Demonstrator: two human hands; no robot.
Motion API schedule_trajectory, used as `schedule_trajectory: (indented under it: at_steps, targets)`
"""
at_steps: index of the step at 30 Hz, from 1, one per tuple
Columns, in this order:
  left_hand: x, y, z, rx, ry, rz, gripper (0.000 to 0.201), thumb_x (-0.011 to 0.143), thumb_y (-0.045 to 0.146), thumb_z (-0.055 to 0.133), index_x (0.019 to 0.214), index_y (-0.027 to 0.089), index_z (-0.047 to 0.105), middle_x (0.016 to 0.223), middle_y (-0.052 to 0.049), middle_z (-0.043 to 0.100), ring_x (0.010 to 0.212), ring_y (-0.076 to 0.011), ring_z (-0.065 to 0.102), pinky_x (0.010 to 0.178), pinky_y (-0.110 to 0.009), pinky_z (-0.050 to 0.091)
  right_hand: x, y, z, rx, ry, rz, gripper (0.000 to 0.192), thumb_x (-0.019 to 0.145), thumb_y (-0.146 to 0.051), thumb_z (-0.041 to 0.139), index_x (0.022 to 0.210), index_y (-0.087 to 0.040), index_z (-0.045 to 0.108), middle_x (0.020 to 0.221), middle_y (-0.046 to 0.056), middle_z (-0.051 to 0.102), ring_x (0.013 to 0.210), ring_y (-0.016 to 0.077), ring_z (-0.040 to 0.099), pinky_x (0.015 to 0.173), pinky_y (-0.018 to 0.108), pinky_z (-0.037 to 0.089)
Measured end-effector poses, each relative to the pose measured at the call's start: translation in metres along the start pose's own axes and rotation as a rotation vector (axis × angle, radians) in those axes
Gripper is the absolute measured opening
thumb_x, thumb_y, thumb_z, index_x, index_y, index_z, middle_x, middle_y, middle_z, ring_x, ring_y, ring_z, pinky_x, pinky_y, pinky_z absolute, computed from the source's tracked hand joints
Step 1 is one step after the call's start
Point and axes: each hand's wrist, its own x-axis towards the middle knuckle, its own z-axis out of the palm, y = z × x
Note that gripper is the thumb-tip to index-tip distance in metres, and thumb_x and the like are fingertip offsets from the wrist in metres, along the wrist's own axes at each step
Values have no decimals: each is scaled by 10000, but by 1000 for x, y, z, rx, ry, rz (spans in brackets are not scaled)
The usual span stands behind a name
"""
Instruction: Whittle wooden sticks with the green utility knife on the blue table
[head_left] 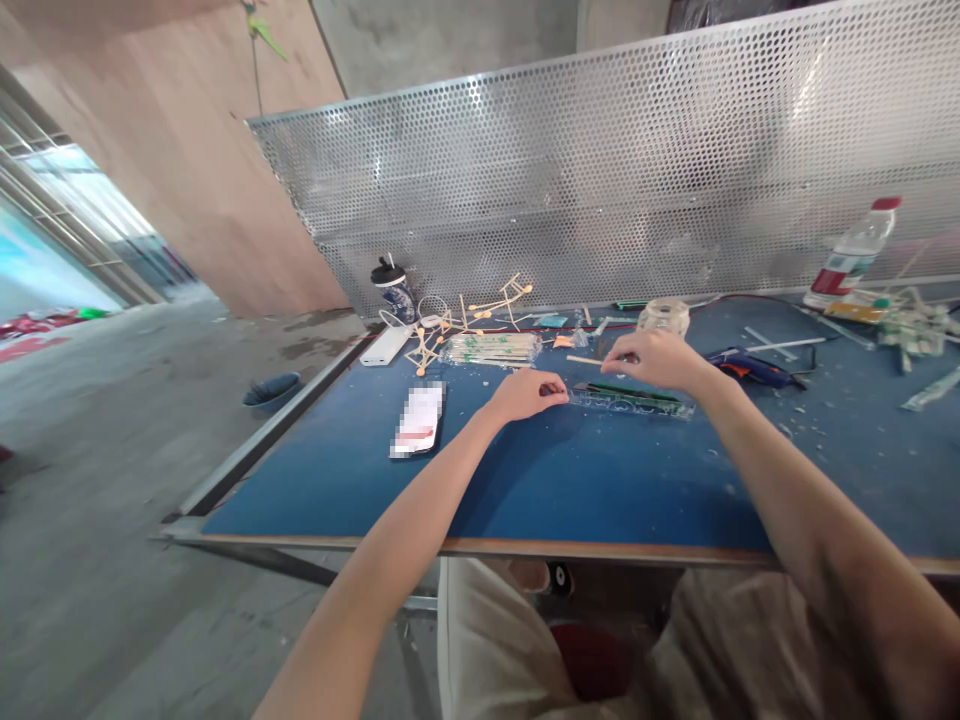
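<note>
My left hand [527, 394] is closed, its fingertips at the left end of a clear plastic ruler [630, 403] that lies on the blue tabletop [337, 480]. A green pen [626, 391] rests along the ruler's far edge. Beyond it, my right hand [652, 357] pinches one end of a thin wooden stick [583, 360], which points to the left. A bag of wooden sticks [491, 348] lies left of that stick. Farther left are small frames of joined sticks [422, 352] with orange-tan blobs at the joints.
A phone [420, 418] and a white power bank [386, 345] lie at left, near a dark cup [394, 292]. A tape roll [666, 316], a blue glue gun [757, 368], scraps and a plastic bottle [853, 255] are at right. A perforated metal panel [562, 180] borders the back.
</note>
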Motion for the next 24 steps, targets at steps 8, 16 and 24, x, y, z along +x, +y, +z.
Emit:
schedule_trajectory:
  at_steps: [8, 16, 24]
  targets:
    - [1, -8, -2, -22, -30, -25, 294, 899, 503, 653, 937, 244, 787, 918, -21, 765, 820, -167, 637, 692, -257, 422, 4, -5, 15, -64, -318, 64, 325, 866, -561, 640, 892, -293, 821, 907, 27, 787, 789, 221, 673, 669, 336, 431]
    - [1, -6, -3, -29, -33, -21, 279, 887, 496, 680, 880, 237, 782, 876, -24, 763, 779, -161, 636, 662, -271, 397, 5, -2, 20, -34, -350, 50, 311, 853, -540, 648, 848, -282, 821, 861, 35, 778, 755, 214, 669, 668, 334, 449]
    - [2, -7, -2, -31, 7, -43, 325, 854, 525, 721, 1022, 259, 800, 949, -35, 786, 817, -182, 663, 683, -282, 430, 6, -1, 20, -40, -360, 36, 315, 867, -531, 621, 844, -282, 813, 850, 26, 777, 752, 209, 665, 684, 329, 449]
